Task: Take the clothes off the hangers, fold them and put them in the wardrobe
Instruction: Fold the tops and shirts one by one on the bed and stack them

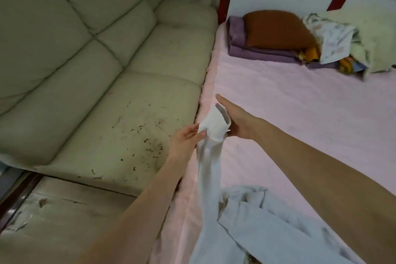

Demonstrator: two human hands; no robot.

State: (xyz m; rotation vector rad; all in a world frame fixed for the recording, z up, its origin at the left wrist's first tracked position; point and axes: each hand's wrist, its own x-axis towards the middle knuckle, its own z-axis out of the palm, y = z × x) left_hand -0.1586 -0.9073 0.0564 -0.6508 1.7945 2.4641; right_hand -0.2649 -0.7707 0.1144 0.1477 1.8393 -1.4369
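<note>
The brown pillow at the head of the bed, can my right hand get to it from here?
Probably not yet: the right hand is busy with the white sleeve, and the brown pillow lies far up the bare pink bed.

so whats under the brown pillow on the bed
The brown pillow rests on folded purple fabric, which lies on the pink bed sheet. Anything between them is hidden.

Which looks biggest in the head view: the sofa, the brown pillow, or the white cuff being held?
1. Sofa
2. Brown pillow
3. White cuff
The pillow lies farther from the camera than the cuff, so it is probably larger still.
</note>
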